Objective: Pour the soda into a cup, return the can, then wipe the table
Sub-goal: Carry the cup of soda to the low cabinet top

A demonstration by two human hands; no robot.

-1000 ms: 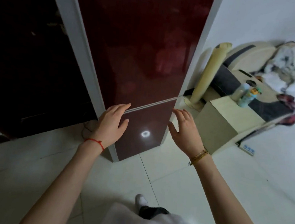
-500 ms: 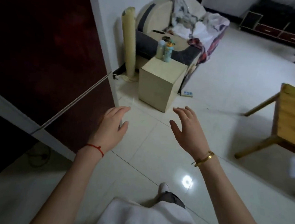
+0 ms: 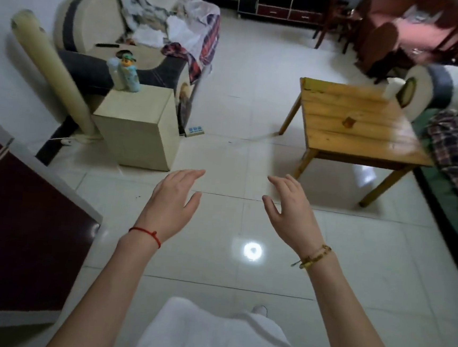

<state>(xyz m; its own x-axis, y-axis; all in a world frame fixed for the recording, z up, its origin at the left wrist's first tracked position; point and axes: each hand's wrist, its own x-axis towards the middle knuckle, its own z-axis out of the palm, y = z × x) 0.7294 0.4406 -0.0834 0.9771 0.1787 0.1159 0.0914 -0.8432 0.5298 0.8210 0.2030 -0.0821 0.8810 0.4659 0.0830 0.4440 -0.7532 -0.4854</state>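
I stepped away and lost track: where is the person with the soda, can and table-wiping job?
Nothing looks done from this view: no can or cup shows. Both hands, left and right, are open and empty over the floor, the fridge beside them. The wooden table ahead holds only a white roll. Whether pouring happened cannot be told; wiping seems left.

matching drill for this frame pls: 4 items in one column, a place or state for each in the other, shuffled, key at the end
Column 1
1. left hand
2. wooden table
3. two bottles
4. white roll

Column 2
A. on top of the cream cabinet
B. at the table's far corner
C. open, holding nothing, red string at the wrist
D. on the tiled floor, ahead and to the right

Pairs: 1-C, 2-D, 3-A, 4-B
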